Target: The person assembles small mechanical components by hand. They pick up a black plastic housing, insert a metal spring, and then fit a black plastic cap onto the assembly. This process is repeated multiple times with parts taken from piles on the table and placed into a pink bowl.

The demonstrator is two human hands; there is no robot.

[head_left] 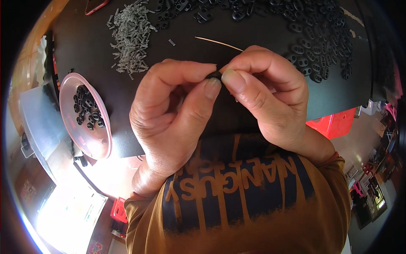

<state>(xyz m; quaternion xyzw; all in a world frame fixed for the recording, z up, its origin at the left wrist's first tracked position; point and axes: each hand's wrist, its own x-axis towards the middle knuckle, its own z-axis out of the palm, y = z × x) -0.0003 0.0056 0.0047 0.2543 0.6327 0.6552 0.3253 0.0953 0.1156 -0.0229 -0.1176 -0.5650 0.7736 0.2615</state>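
A small black plastic cord lock part (215, 75) is pinched between both hands above the table, mostly hidden by the fingertips. My left hand (169, 99) grips it from the left between thumb and forefinger. From the right, the thumb and forefinger of my right hand (268, 86) close on its other side. A thin wooden stick (216, 42) points out to the left from behind my right forefinger; whether that hand holds it, I cannot tell. Beyond my left hand lies a heap of small metal springs (132, 38), with one loose spring (171, 42) beside it.
Black cord lock pieces (315, 55) with paired holes spread over the table's far right, and more black parts (237, 10) lie along the back. A pink bowl (108, 135) at the left holds several black pieces. A red plastic stool (336, 122) stands past the right edge.
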